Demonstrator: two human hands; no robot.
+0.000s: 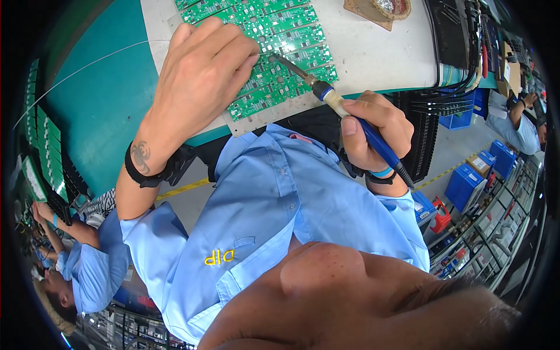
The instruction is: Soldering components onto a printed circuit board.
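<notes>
A panel of green circuit boards (300,36) lies on a pale work surface in front of me. My left hand (204,73) is over the panel's left part, its fingers pinched on a thin solder wire (146,42). The wire trails off to the left, and its free end comes out by the fingertips, close to the iron's tip. In my right hand (379,125) is a soldering iron (324,90) with a blue handle, gripped between thumb and fingers. Its tip is at the board near the wire's end; whether the two touch is too small to tell.
A round dish (392,8) on a brown base stands at the far right. A green mat (102,111) covers the left side. Cables (466,76) hang at the right edge. Another person (99,256) works at left beside a stack of green boards (49,149). Blue bins (465,185) stand at right.
</notes>
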